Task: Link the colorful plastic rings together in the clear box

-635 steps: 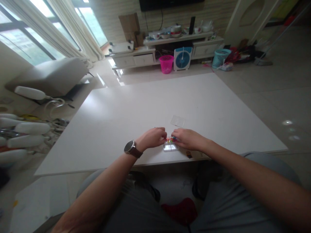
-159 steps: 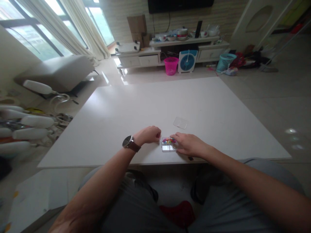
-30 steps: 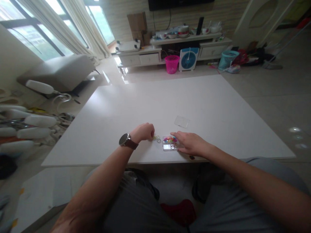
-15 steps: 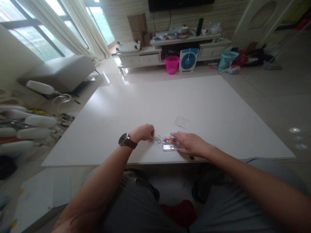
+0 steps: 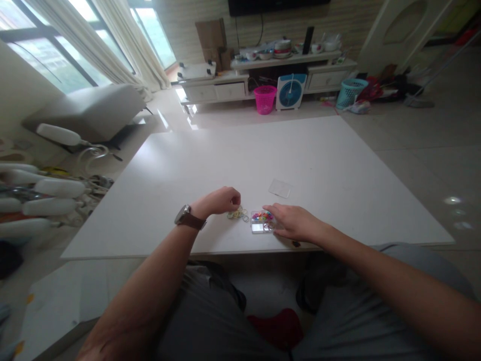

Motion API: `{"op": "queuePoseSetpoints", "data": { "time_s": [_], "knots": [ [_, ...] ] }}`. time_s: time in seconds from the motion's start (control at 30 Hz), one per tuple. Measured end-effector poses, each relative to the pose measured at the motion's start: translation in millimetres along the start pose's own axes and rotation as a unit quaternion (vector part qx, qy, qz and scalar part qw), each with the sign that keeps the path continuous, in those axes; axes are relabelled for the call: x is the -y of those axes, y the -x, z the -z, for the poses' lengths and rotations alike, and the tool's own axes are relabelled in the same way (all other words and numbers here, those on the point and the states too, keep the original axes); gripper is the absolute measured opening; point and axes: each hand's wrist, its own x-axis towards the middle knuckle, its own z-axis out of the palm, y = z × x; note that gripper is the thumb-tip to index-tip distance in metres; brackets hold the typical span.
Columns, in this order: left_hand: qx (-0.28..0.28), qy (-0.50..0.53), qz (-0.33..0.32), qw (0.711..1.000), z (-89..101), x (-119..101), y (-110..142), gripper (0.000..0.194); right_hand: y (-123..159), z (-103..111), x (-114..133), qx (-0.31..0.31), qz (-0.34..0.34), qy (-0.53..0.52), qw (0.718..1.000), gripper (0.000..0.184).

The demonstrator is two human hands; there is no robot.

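Gripping the clear box [image 5: 257, 228] steady at lower centre of frame with the right hand [image 5: 292, 220], best picking loose rings [image 5: 236, 215] singly from beside it with the curled left hand [image 5: 226, 199], cannot tell whether holding any.

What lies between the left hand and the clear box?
In the head view, a loose pile of thin rings lies between the left hand and the clear box.

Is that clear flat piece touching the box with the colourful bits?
Apart. The head view shows white tabletop between the clear flat piece and the box.
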Motion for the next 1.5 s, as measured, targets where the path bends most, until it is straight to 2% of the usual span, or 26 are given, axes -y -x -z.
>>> {"op": "queuePoseSetpoints", "data": {
  "time_s": [0.27, 0.47, 0.63, 0.83, 1.1, 1.27, 1.5],
  "knots": [
    [0.018, 0.092, -0.027, 0.995, -2.7, 0, -1, 0.015, 0, -3, -1, -0.006, 0.002, 0.000, 1.000, 0.065],
    [-0.010, 0.115, -0.103, 0.988, -17.6, -27, -6, 0.016, 0, -3, 0, -0.012, -0.011, -0.022, 1.000, 0.083],
    [-0.036, 0.107, -0.123, 0.986, -32.2, -49, -10, 0.016, 0, -4, 0, -0.023, -0.015, -0.043, 0.999, 0.093],
    [-0.039, 0.068, -0.128, 0.989, -42.1, -60, -12, 0.014, 0, -6, -1, -0.033, -0.002, -0.055, 0.998, 0.091],
    [-0.061, 0.032, -0.161, 0.984, -58.6, -59, -17, 0.012, -1, -3, 0, -0.020, -0.001, -0.061, 0.998, 0.086],
    [-0.058, -0.010, -0.184, 0.981, -59.6, -61, -14, 0.014, -1, -3, 0, -0.010, -0.004, -0.060, 0.998, 0.083],
    [-0.061, -0.053, -0.182, 0.980, -61.6, -61, -14, 0.012, -1, -1, 1, -0.013, -0.003, -0.068, 0.998, 0.078]
  ]
}}
